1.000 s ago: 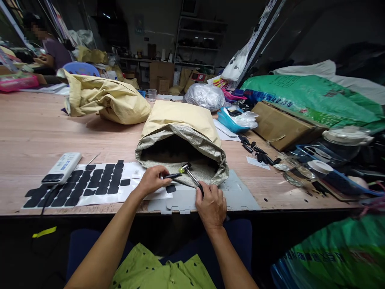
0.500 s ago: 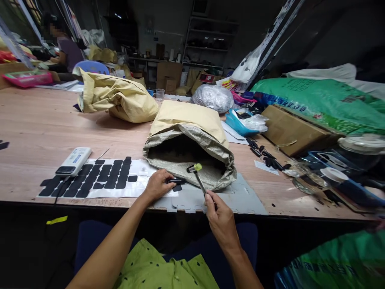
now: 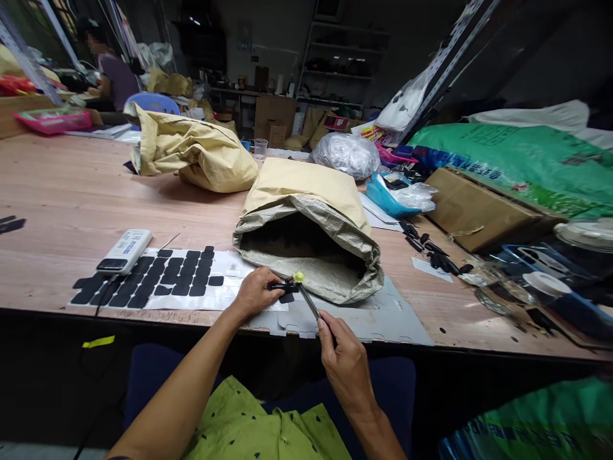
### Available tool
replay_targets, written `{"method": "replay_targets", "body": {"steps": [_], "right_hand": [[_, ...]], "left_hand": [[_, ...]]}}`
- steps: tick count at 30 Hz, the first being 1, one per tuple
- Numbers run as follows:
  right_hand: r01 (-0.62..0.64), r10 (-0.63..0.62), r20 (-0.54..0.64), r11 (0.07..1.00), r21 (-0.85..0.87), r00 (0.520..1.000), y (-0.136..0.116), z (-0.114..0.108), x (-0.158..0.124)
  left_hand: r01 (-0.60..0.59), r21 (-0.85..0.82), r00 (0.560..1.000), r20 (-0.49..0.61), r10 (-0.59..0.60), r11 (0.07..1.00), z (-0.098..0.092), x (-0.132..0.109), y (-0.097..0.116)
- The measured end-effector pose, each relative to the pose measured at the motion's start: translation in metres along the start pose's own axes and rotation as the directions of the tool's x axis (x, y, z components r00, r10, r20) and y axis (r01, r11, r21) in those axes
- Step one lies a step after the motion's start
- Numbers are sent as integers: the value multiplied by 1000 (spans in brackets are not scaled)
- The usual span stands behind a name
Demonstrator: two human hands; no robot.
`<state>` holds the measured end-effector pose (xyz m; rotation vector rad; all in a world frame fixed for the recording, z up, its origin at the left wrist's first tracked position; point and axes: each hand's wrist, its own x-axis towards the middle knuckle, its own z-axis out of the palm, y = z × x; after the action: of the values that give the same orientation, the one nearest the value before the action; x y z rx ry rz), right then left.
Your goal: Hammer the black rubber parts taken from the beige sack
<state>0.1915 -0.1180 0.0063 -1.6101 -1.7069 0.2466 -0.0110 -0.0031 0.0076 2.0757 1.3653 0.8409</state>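
My left hand is closed on a small black part above the grey board near the table's front edge. In my right hand is the handle of a small hammer with a yellow-green face. Its head is at the black part's right end; whether they touch I cannot tell. Just behind, a yellow woven sack lies with its dark mouth towards me. Left of my left hand is a white sheet bearing several rows of black rounded stickers.
A white electronic device with a cable sits on the sheet's left side. A second yellow sack lies behind it. To the right are loose black parts, a cardboard box and a green bag. A person sits far left.
The hammer's head has come down and left, from above the sack's opening to the black part. My left hand keeps its hold. The whole view has shifted slightly.
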Motion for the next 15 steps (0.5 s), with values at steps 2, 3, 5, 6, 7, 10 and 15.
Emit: {"method": "replay_targets", "body": {"steps": [2, 3, 5, 6, 7, 10, 15], "right_hand": [[26, -26, -14, 1000, 8, 1000, -5, 0, 2], [38, -38, -12, 999, 9, 999, -7, 1, 3], [49, -49, 19, 999, -3, 999, -11, 4, 3], [49, -48, 44, 999, -14, 998, -12, 5, 2], [44, -43, 70, 999, -27, 997, -12, 6, 2], [24, -18, 94, 998, -57, 995, -10, 6, 4], [-15, 10, -24, 975, -223, 1000, 7, -2, 30]], "left_hand": [[6, -4, 1000, 4, -6, 1000, 0, 0, 0], [8, -5, 1000, 4, -8, 1000, -1, 0, 0], [12, -3, 1000, 8, -12, 1000, -1, 0, 0], [14, -2, 1000, 10, -14, 1000, -2, 0, 0], [16, -2, 1000, 13, -16, 1000, -2, 0, 1], [24, -16, 1000, 16, -24, 1000, -2, 0, 2], [40, 1, 999, 6, -40, 999, -1, 0, 3]]}}
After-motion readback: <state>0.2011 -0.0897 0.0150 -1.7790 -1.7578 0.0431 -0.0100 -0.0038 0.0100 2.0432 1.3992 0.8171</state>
